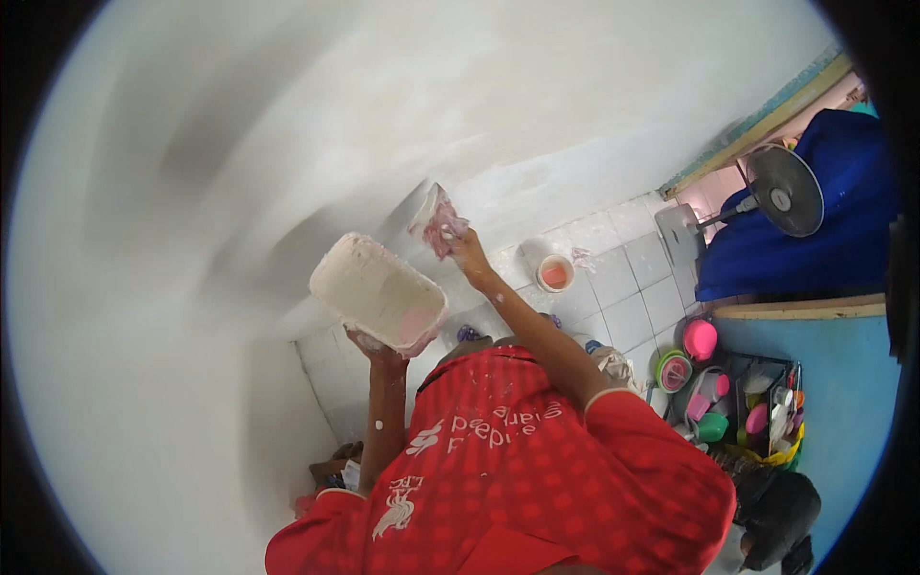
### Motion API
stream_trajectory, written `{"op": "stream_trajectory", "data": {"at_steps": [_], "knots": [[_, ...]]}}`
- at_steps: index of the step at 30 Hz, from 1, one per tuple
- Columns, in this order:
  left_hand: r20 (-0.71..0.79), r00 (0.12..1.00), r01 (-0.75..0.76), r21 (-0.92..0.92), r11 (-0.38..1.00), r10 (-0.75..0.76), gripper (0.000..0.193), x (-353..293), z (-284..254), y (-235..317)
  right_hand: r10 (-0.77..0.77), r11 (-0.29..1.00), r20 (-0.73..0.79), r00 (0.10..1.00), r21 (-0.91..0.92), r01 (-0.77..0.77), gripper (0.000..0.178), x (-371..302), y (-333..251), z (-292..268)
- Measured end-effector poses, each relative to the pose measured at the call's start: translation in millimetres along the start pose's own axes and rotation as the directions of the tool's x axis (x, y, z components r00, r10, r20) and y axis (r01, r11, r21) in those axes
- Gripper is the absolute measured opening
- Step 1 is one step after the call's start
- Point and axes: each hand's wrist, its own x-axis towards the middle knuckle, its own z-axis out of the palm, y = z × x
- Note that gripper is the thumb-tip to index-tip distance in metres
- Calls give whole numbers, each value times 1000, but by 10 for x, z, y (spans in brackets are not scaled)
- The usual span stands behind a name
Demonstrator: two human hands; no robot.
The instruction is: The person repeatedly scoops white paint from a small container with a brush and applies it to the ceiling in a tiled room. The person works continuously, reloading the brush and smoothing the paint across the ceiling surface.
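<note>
While the left hand clasps a tub, the right grips a smeared tool

Field view: person is wearing a red short-sleeved sports shirt, lightly specked with white.
Cloth is showing a darker checked pattern; white lettering and a small white emblem are running across the front, a white bird-shaped crest sitting toward the left chest. Left sleeve and right sleeve are ending in pale trim. White blobs are dotting left forearm and right forearm. Bare right hand is bearing whitish smears. Bluish-purple patterned footwear is peeking past the hem.
</note>
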Motion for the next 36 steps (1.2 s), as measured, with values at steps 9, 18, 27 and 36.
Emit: {"op": "stream_trajectory", "data": {"at_steps": [9, 18, 27, 36], "knots": [[21, 999, -42, 83, 996, 40, 56, 148, 9, -158, 141, 815, 61, 988, 559, -150, 50, -338, -511, -1555], [-5, 981, -187, 204, 961, 192, 56, 221, -41, -146, -70, 891, 43, 997, 452, 43, 21, 545, -1184, -2781], [2, 907, -291, 724, 625, 420, 68, 247, 16, -87, -274, 953, 299, 914, 209, 217, 20, 1499, -2248, -3169], [-4, 998, -54, 95, 994, 55, 68, 178, 107, 72, -281, 936, -387, 878, 92, 340, 29, 653, -2165, -3783]]}}
